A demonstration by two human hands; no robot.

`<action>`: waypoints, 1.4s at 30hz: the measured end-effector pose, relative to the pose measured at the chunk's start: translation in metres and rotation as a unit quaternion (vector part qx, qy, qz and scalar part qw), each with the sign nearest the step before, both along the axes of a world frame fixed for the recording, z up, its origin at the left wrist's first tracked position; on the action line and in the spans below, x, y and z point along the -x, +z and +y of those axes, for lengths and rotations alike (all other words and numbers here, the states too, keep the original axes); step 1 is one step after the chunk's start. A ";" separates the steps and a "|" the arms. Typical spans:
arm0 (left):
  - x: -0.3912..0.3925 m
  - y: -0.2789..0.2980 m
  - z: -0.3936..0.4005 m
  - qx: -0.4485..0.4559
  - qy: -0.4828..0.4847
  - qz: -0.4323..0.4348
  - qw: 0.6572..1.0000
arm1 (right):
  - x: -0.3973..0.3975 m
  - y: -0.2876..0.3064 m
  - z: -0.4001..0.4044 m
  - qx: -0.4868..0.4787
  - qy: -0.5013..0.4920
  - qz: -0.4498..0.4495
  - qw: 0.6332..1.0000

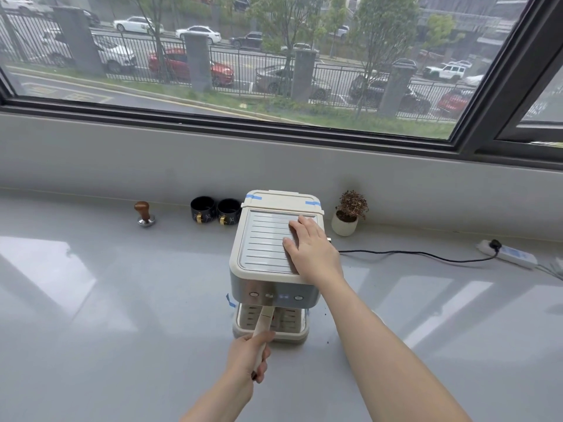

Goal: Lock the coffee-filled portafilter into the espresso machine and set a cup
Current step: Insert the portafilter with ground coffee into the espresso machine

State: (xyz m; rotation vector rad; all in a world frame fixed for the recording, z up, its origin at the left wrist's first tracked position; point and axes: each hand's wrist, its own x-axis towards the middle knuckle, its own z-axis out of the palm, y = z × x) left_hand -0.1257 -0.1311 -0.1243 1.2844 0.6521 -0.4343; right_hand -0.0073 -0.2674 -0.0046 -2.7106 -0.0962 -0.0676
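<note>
A cream and steel espresso machine [268, 263] stands on the grey counter, its front facing me. My right hand [310, 248] lies flat on the right side of its ribbed top, fingers spread. My left hand [248, 356] grips the cream handle of the portafilter [265, 321], which runs up under the machine's front panel; the basket end is hidden beneath the machine. Two black cups [216, 210] with gold handles sit side by side behind the machine's left rear corner, against the wall.
A wooden-knobbed tamper [144, 214] stands at the back left. A small potted plant [347, 214] sits right of the machine. A black cord [420, 255] runs right to a white power strip [507, 254]. A drip tray [271, 325] lies under the portafilter handle.
</note>
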 end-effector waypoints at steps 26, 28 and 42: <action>-0.007 0.038 0.050 -0.121 -0.282 -0.035 0.951 | 0.004 0.003 -0.001 -0.025 -0.002 0.002 1.000; -0.015 0.044 0.069 -0.148 -0.230 -0.044 0.961 | 0.003 0.003 -0.003 -0.056 -0.008 -0.003 0.998; -0.064 0.098 0.042 -0.376 -0.092 -0.327 0.862 | 0.017 -0.021 -0.025 -0.193 0.041 -0.068 0.978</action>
